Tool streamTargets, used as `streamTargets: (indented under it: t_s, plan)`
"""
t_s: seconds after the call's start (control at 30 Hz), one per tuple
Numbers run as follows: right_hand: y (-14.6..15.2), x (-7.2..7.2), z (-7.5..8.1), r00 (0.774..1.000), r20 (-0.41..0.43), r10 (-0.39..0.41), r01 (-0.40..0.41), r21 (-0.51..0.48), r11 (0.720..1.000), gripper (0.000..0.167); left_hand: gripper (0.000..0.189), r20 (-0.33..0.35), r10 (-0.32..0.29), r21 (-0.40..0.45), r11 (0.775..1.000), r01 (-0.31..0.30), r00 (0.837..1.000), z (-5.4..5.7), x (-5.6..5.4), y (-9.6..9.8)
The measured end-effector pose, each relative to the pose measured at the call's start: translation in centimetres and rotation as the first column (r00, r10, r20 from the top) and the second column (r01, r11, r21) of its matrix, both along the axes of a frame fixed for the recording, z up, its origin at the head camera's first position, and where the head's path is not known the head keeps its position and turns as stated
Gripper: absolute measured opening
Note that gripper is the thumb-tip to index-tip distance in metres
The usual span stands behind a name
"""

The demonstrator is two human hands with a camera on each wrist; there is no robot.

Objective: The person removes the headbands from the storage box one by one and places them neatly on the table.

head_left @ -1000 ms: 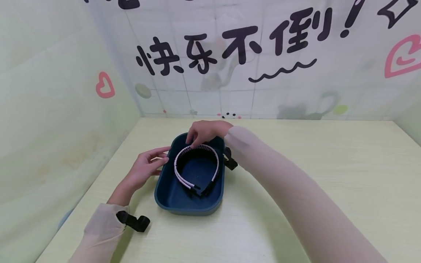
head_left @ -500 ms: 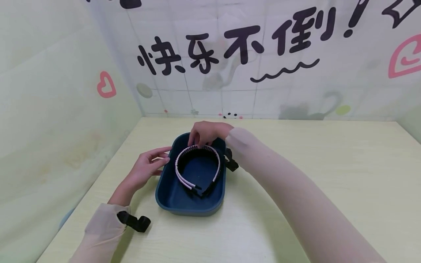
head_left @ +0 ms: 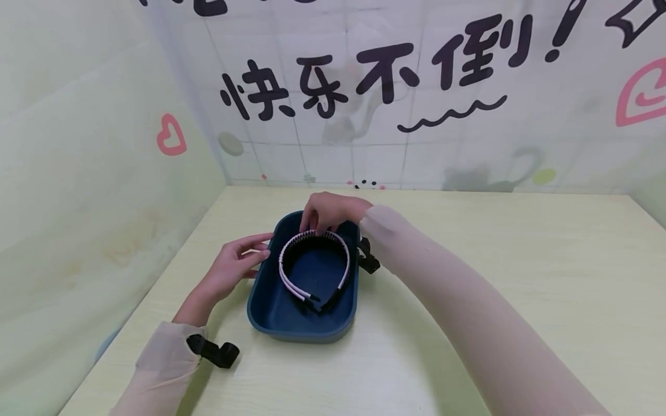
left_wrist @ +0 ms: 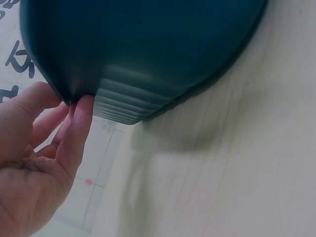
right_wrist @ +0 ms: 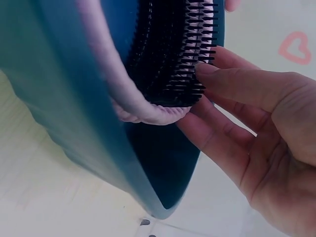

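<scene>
On the table [head_left: 468,318] stands the bin [head_left: 307,337], holding the headband [head_left: 281,271], its long axis front to back, ends toward the person. The left hand [head_left: 234,263] touches the bin's side, fingers extended; the right hand [head_left: 324,211] pinches the headband's arch.

A pale yellow desk [head_left: 468,289] with a faint, streaky wood grain spreads out below the backdrop, its far edge nearly straight. Directly on it, nearer the desk's left side than its right and close to the far edge, stands a dark blue bin [head_left: 307,336], open side up, with rounded corners and a ribbed outer wall. A pale sheen shows on the surface just in front.
</scene>
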State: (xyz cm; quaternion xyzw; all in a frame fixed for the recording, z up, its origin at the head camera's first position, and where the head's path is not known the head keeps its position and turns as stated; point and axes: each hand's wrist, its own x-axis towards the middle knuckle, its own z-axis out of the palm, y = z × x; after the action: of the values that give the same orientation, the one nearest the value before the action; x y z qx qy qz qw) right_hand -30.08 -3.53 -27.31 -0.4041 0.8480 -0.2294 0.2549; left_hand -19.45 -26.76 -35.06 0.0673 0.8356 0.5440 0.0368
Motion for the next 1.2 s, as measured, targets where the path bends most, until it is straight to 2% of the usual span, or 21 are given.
streamTargets:
  t_s: [0.27, 0.4, 0.43, 0.63, 0.8, 1.2]
  plan:
    - [0.2, -0.7, -0.2, 0.999, 0.026, 0.027, -0.026, -0.028, 0.999, 0.029, 0.048, 0.006, -0.001, -0.003, 1.0, 0.001, 1.0, 0.2, 0.1, 0.2]
    - [0.3, -0.7, -0.2, 1.0, 0.01, 0.024, -0.023, -0.031, 0.999, 0.029, 0.046, 0.012, 0.001, 0.005, 1.0, -0.001, 1.0, 0.3, 0.2, 0.3]
    - [0.3, -0.2, 0.3, 1.0, -0.001, 0.01, -0.01, -0.018, 1.0, 0.028, 0.046, 0.012, 0.002, 0.007, 1.0, -0.002, 1.0, 0.3, 0.2, 0.4]
    - [0.5, 0.2, 1.1, 0.999, -0.051, 0.008, -0.008, -0.006, 1.0, 0.029, 0.045, 0.017, 0.011, 0.006, 1.0, -0.011, 1.0, 0.4, 0.3, 0.3]
    - [0.9, 0.1, 1.7, 0.995, -0.096, 0.02, -0.021, -0.009, 1.0, 0.03, 0.046, 0.022, 0.016, -0.002, 1.0, -0.016, 1.0, 0.3, 0.2, 0.3]
    - [2.2, 0.1, 2.9, 0.99, -0.137, 0.022, -0.025, -0.015, 1.0, 0.029, 0.045, 0.015, 0.021, -0.017, 1.0, -0.021, 1.0, 0.1, 0.2, 0.3]
